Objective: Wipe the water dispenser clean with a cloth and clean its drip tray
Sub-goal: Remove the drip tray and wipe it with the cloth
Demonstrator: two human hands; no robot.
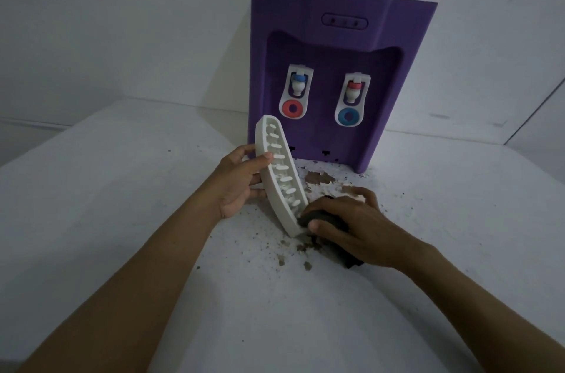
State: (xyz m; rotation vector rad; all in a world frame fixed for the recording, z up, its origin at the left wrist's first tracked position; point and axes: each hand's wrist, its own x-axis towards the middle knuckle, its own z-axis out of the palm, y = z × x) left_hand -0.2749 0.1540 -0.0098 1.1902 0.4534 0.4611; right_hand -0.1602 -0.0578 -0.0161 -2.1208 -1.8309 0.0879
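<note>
A purple water dispenser point(333, 45) with a white top stands at the back of a white table point(122, 189), with two taps on its front. The white slotted drip tray point(279, 177) is off the dispenser and tilted on edge, its lower end touching the table. My left hand point(241, 183) grips the tray's middle from the left side. My right hand point(351, 225) is shut on a dark cloth point(324, 218) pressed against the tray's lower end.
Brown dirt crumbs and specks point(318, 178) lie scattered on the table in front of the dispenser and around my right hand. White walls rise behind the table.
</note>
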